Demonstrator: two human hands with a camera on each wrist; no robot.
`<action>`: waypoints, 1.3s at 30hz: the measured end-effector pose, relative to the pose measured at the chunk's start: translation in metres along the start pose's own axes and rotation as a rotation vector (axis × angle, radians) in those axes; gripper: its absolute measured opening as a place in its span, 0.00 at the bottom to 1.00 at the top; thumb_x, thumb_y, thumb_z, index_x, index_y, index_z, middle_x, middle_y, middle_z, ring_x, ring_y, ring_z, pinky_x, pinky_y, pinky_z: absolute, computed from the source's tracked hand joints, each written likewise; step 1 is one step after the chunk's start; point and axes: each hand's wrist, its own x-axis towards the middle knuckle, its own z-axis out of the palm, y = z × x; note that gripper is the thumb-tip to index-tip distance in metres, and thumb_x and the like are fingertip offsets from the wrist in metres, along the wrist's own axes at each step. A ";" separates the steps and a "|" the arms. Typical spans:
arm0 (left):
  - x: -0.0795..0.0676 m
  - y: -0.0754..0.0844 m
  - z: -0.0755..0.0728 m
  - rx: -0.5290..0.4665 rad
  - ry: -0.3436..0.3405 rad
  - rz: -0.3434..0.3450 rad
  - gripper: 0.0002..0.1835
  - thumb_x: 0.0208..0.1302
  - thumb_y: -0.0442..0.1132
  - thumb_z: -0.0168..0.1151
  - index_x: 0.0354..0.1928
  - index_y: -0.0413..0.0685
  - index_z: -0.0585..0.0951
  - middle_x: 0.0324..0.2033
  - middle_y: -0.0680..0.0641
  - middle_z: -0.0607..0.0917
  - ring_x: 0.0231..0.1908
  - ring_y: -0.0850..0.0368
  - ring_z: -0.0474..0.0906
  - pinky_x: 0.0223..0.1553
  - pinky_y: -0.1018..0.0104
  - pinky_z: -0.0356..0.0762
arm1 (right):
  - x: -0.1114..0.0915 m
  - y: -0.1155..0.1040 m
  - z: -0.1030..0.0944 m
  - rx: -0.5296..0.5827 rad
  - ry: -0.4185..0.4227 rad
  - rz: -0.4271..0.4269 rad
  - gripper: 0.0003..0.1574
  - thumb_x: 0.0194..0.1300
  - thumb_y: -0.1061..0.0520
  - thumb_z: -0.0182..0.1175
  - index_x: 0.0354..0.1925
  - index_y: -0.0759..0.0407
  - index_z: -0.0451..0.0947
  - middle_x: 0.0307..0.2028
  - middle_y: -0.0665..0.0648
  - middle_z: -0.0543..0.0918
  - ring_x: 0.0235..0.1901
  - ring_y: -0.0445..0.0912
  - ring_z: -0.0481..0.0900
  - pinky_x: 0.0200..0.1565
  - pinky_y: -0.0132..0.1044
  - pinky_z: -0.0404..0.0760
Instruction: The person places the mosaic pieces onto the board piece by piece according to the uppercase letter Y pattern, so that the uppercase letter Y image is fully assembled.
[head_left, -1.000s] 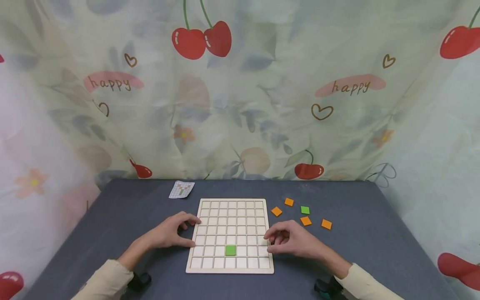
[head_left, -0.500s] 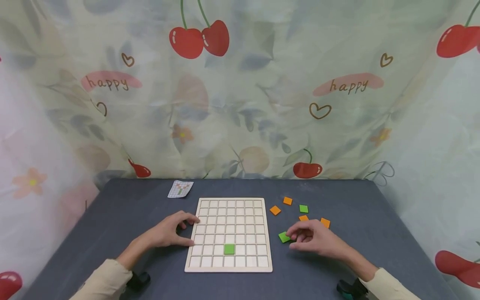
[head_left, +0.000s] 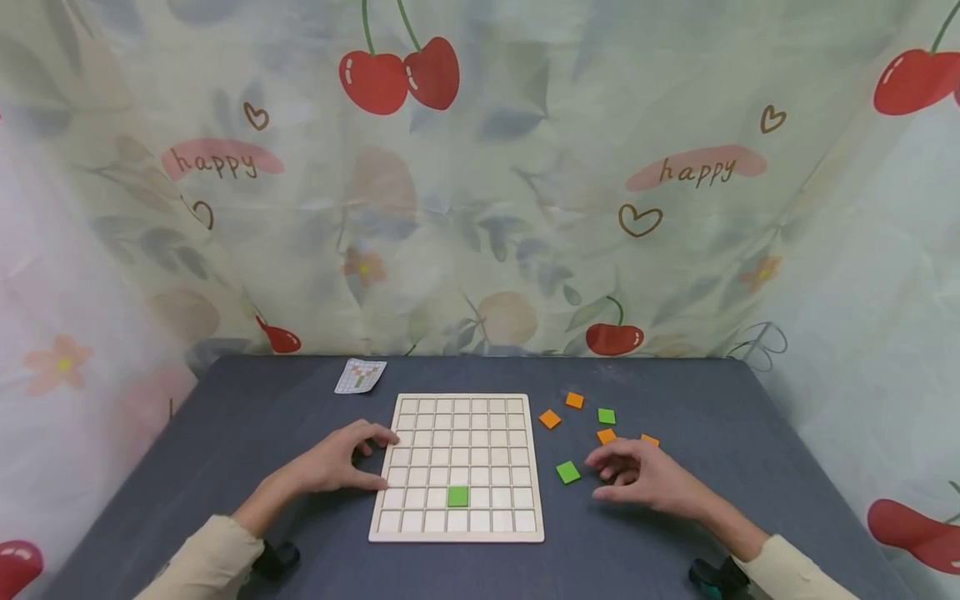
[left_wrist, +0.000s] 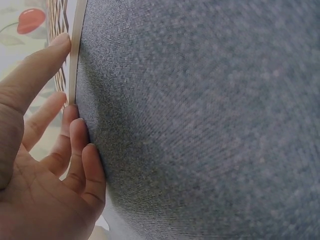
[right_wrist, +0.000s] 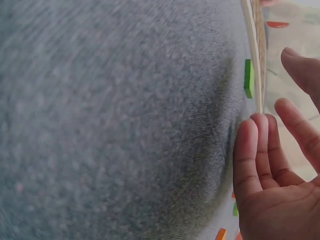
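Observation:
A pale wooden grid board (head_left: 383, 533) lies on the dark cloth, with one green square tile (head_left: 458, 497) in a cell of its second row from the front. My left hand (head_left: 341, 458) touches the board's left edge, thumb and index finger spread apart; the left wrist view shows their tips right at the rim. To the board's right, my right hand (head_left: 647, 477) hovers low with relaxed fingers and nothing between them. A loose green tile (head_left: 567, 472) lies just left of its fingertips. In the right wrist view this green tile (right_wrist: 248, 78) appears between the fingers and the board edge.
Several orange tiles, among them one orange tile (head_left: 550, 419), and another green tile (head_left: 607, 416) lie behind the right hand. One orange tile (head_left: 650, 439) is partly covered by that hand. A small card (head_left: 361, 377) printed with a coloured grid pattern lies at the back left.
My right hand has moved from the board's right edge out to the right. The loose green tile, earlier out of sight at that hand, now lies uncovered on the cloth. The left hand stays put.

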 end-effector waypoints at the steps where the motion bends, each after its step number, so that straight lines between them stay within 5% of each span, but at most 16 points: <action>1: 0.000 0.000 0.000 0.000 0.000 -0.001 0.31 0.59 0.49 0.77 0.62 0.49 0.79 0.50 0.48 0.76 0.47 0.49 0.75 0.50 0.47 0.74 | 0.000 0.001 0.000 -0.010 0.003 0.005 0.25 0.62 0.58 0.74 0.54 0.66 0.80 0.49 0.63 0.82 0.42 0.53 0.81 0.42 0.39 0.82; 18: 0.001 0.001 -0.002 0.009 0.005 -0.004 0.31 0.59 0.49 0.78 0.62 0.49 0.79 0.50 0.48 0.76 0.47 0.50 0.75 0.50 0.47 0.73 | 0.022 0.000 0.016 -0.150 0.081 -0.047 0.35 0.53 0.49 0.81 0.55 0.60 0.81 0.50 0.55 0.81 0.48 0.53 0.79 0.45 0.41 0.81; 39: 0.001 0.001 0.000 0.011 -0.001 -0.008 0.31 0.59 0.50 0.77 0.62 0.49 0.79 0.50 0.48 0.76 0.47 0.49 0.75 0.50 0.47 0.74 | 0.031 -0.001 0.023 -0.272 0.099 -0.008 0.20 0.55 0.52 0.79 0.45 0.54 0.85 0.37 0.48 0.80 0.37 0.45 0.76 0.37 0.36 0.77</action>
